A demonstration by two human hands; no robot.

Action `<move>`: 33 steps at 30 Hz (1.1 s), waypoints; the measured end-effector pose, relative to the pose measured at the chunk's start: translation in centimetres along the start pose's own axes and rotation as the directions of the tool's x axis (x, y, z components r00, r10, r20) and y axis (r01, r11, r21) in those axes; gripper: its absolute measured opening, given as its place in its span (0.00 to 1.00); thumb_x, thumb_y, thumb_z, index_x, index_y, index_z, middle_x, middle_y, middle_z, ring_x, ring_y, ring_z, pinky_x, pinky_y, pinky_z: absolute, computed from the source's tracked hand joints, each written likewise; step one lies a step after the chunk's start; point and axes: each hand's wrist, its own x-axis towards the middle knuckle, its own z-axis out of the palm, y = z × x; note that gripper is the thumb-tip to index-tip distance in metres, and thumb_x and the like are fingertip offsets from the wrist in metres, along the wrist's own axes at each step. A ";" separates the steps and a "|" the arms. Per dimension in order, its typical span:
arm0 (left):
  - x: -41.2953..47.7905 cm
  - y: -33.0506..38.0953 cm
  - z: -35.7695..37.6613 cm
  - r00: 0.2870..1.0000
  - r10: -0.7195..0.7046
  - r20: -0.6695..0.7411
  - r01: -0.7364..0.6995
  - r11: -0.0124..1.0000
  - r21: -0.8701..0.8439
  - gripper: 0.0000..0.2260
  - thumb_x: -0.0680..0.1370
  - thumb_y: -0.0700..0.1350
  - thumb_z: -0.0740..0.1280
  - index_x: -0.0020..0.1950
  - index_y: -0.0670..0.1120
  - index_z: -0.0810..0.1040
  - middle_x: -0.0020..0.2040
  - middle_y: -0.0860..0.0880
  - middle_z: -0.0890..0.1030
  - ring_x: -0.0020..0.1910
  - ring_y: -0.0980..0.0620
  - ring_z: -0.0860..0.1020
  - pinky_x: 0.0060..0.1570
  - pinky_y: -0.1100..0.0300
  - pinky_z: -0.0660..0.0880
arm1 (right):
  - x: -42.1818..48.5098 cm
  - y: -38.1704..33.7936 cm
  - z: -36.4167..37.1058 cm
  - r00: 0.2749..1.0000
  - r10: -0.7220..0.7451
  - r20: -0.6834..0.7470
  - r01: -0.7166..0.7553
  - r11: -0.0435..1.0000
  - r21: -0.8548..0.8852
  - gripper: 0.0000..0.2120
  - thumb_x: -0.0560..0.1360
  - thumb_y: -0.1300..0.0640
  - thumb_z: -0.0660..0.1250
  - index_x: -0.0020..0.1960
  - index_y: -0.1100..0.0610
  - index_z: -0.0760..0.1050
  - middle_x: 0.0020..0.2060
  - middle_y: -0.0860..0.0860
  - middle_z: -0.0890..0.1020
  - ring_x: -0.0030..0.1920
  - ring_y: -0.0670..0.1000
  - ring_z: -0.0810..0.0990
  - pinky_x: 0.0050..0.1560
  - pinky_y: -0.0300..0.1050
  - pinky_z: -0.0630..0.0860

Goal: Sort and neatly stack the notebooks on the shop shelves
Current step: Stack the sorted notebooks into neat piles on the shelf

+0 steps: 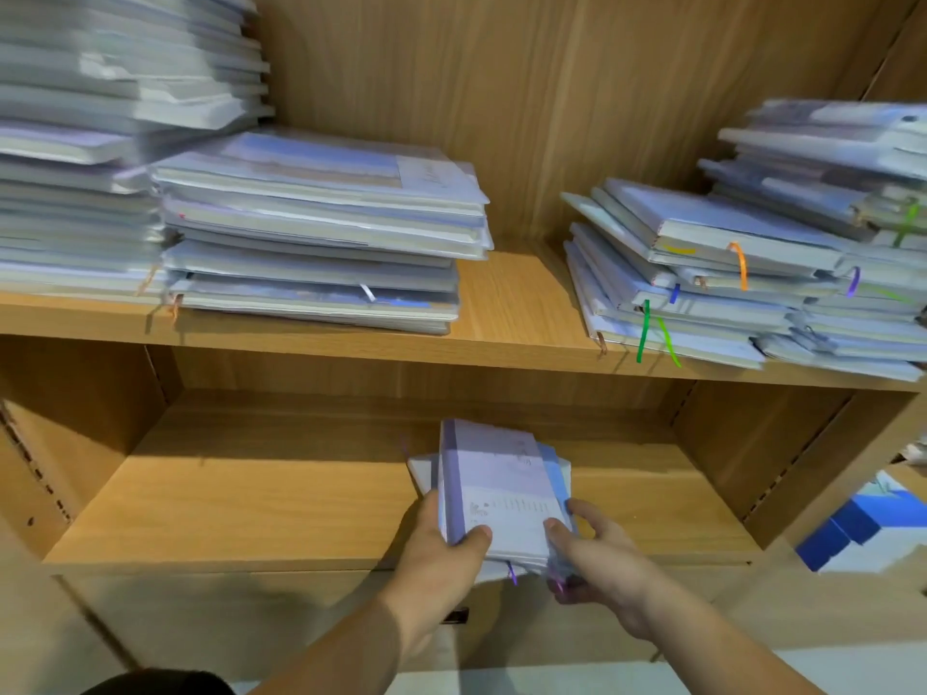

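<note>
Firmly, your left hand (441, 549) gripped the near left corner of the small notebook stack (501, 489), thumb curled over the lilac top cover. That stack sat at lower centre of the frame, over the front of the lower shelf (251, 509). Your right hand (602, 554) clasped its near right corner, thumb on top.

Our left hand (441, 549) and our right hand (602, 559) are bare. Our left forearm (351, 644) and our right forearm (712, 644) are bare too, as far down as we can see. Each thumb (476, 536) has a short, plain nail. Low on the left we see a dark round shape (160, 682), cloth or hair; we cannot tell which.
</note>
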 end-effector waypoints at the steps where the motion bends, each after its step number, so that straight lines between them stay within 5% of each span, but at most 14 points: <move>1: -0.1 0.4 -0.4 1.000 0.006 -0.013 -0.007 0.999 -0.045 0.25 0.80 0.44 0.70 0.73 0.60 0.66 0.61 0.52 0.82 0.57 0.49 0.81 0.41 0.58 0.82 | -0.3 -0.2 -0.1 1.000 0.007 0.011 -0.008 1.000 0.030 0.22 0.79 0.52 0.72 0.68 0.46 0.67 0.49 0.63 0.85 0.37 0.59 0.80 0.40 0.52 0.82; 3: -0.7 0.7 -0.9 1.000 -0.012 -0.018 0.010 0.998 -0.067 0.25 0.79 0.44 0.71 0.72 0.61 0.67 0.59 0.51 0.82 0.52 0.48 0.82 0.31 0.62 0.78 | -0.9 -0.1 -0.1 0.998 0.033 0.054 -0.036 0.998 0.043 0.22 0.77 0.51 0.74 0.67 0.46 0.68 0.50 0.61 0.85 0.37 0.59 0.81 0.39 0.51 0.82; 8: -3.4 -0.7 -1.6 0.997 -0.055 0.049 0.053 0.998 0.043 0.29 0.79 0.45 0.67 0.76 0.62 0.60 0.52 0.44 0.83 0.31 0.47 0.79 0.30 0.60 0.76 | -2.0 0.9 1.2 1.000 0.001 -0.004 -0.001 1.000 -0.019 0.24 0.77 0.54 0.74 0.67 0.51 0.66 0.56 0.54 0.84 0.50 0.56 0.86 0.46 0.50 0.84; 11: -3.7 -1.1 -2.0 0.995 -0.074 0.067 0.069 0.995 0.078 0.36 0.79 0.47 0.65 0.80 0.64 0.49 0.54 0.47 0.84 0.37 0.46 0.82 0.33 0.57 0.80 | -1.8 0.7 1.3 1.000 -0.015 -0.010 0.015 1.000 -0.021 0.23 0.77 0.52 0.74 0.64 0.48 0.63 0.56 0.51 0.83 0.52 0.55 0.85 0.51 0.52 0.82; 14: -3.4 -1.7 -2.7 1.000 0.016 -0.019 -0.012 0.983 0.183 0.35 0.78 0.48 0.66 0.81 0.62 0.54 0.60 0.55 0.82 0.53 0.51 0.82 0.46 0.59 0.80 | -1.0 0.8 1.9 0.999 -0.037 0.014 0.038 0.995 -0.095 0.13 0.79 0.54 0.71 0.57 0.56 0.69 0.51 0.52 0.84 0.50 0.54 0.85 0.52 0.52 0.82; 16: -3.0 -1.9 -3.1 0.997 0.055 -0.058 -0.040 0.973 0.228 0.38 0.76 0.48 0.68 0.81 0.58 0.52 0.61 0.56 0.81 0.55 0.53 0.81 0.49 0.63 0.76 | -0.6 1.0 2.4 0.999 -0.046 -0.003 0.045 0.985 -0.167 0.12 0.80 0.52 0.70 0.57 0.58 0.72 0.50 0.55 0.84 0.50 0.55 0.85 0.53 0.53 0.82; 19: -2.1 -1.9 -3.5 0.996 0.060 -0.073 -0.036 0.955 0.294 0.40 0.76 0.50 0.68 0.82 0.56 0.48 0.62 0.55 0.81 0.56 0.50 0.81 0.54 0.58 0.77 | -0.2 0.9 2.9 0.998 -0.064 0.001 0.063 0.975 -0.215 0.10 0.81 0.51 0.68 0.55 0.58 0.75 0.47 0.54 0.85 0.47 0.54 0.84 0.45 0.47 0.81; 24: -1.0 -2.5 -4.3 0.993 0.114 0.032 -0.117 0.898 0.423 0.43 0.75 0.58 0.63 0.80 0.66 0.36 0.70 0.56 0.76 0.61 0.48 0.79 0.61 0.51 0.78 | 0.6 0.1 2.8 0.986 -0.097 0.134 0.142 0.913 -0.382 0.04 0.82 0.47 0.64 0.54 0.44 0.69 0.43 0.36 0.78 0.36 0.36 0.80 0.26 0.28 0.72; 26: -0.5 -3.2 -4.7 0.987 0.148 0.059 -0.159 0.928 0.336 0.44 0.73 0.56 0.66 0.81 0.67 0.41 0.68 0.59 0.78 0.61 0.50 0.80 0.62 0.49 0.78 | 0.8 -0.5 3.0 0.978 -0.093 0.184 0.159 0.910 -0.383 0.20 0.82 0.41 0.61 0.72 0.41 0.65 0.46 0.34 0.77 0.38 0.34 0.80 0.28 0.30 0.73; 28: -0.1 -3.8 -5.2 0.981 0.183 0.059 -0.192 0.958 0.213 0.41 0.72 0.51 0.71 0.80 0.67 0.52 0.62 0.61 0.82 0.61 0.53 0.81 0.63 0.48 0.78 | 1.1 -0.9 3.2 0.980 -0.074 0.184 0.146 0.898 -0.415 0.36 0.80 0.34 0.59 0.83 0.43 0.51 0.59 0.38 0.77 0.52 0.42 0.82 0.41 0.36 0.79; 30: 0.0 -4.1 -5.5 0.985 0.155 0.079 -0.166 0.974 0.156 0.39 0.72 0.49 0.74 0.75 0.71 0.57 0.58 0.63 0.83 0.59 0.55 0.82 0.61 0.50 0.80 | 1.1 -1.2 3.4 0.979 -0.071 0.193 0.148 0.894 -0.422 0.39 0.79 0.34 0.60 0.83 0.43 0.46 0.69 0.42 0.74 0.61 0.50 0.79 0.54 0.43 0.79; 33: -0.4 -4.0 -5.5 0.984 0.125 0.128 -0.142 0.981 0.134 0.38 0.73 0.50 0.75 0.71 0.76 0.55 0.54 0.68 0.82 0.55 0.62 0.82 0.55 0.60 0.81 | 0.6 -1.8 3.5 0.970 -0.051 0.238 0.148 0.900 -0.410 0.37 0.80 0.43 0.63 0.82 0.47 0.49 0.63 0.41 0.78 0.54 0.47 0.81 0.46 0.41 0.79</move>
